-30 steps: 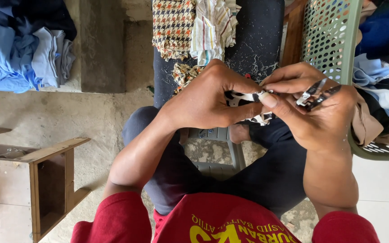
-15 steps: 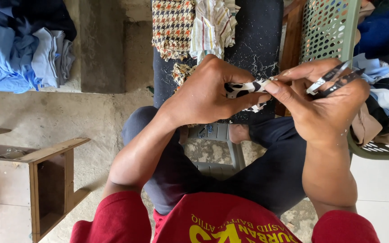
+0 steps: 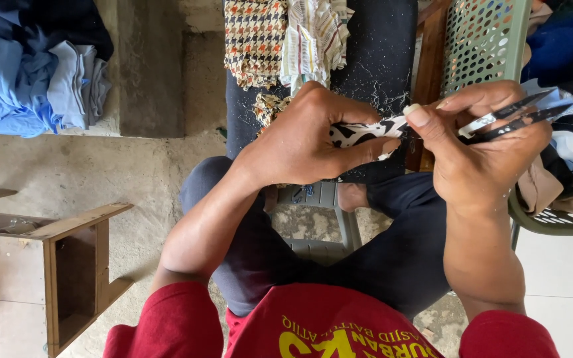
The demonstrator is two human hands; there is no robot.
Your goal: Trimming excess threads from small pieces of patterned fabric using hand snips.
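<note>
- Left hand (image 3: 300, 142), centre of frame: closed around a small black-and-white patterned fabric piece (image 3: 359, 131), thumb below and fingers folded over the top, only the right end of the piece showing past the knuckles.
- Fabric piece: held in the air above the lap, long axis running roughly left to right across the frame, slightly raised toward the right; free end pointing at the right hand.
- Right hand (image 3: 479, 156), centre right of frame: closed on a pair of thread snips (image 3: 515, 118), handle pinned in the palm, blades projecting toward the upper right, away from the fabric.
- Right thumb and forefinger: meeting the free end of the fabric piece, pinching at or just beside its tip; exact contact hidden by the fingertips.
- Key relation: fabric lying directly left of the right hand, in line with the fingertips; snip blades on the far side of that hand, pointing the opposite way.
- Nearer hand: both touching the piece, left carrying the bulk, right only at the tip.
- Behind the hands, upper centre: dark cloth-covered surface (image 3: 379, 59) strewn with thread clippings, bearing a checked fabric (image 3: 253, 40) and a striped fabric (image 3: 313, 36).
- Upper right: green perforated basket (image 3: 482, 40) with clothing beside it.
- Upper left: folded blue garments (image 3: 28, 73).
- Lower left: wooden stool (image 3: 74, 265) on the floor.
</note>
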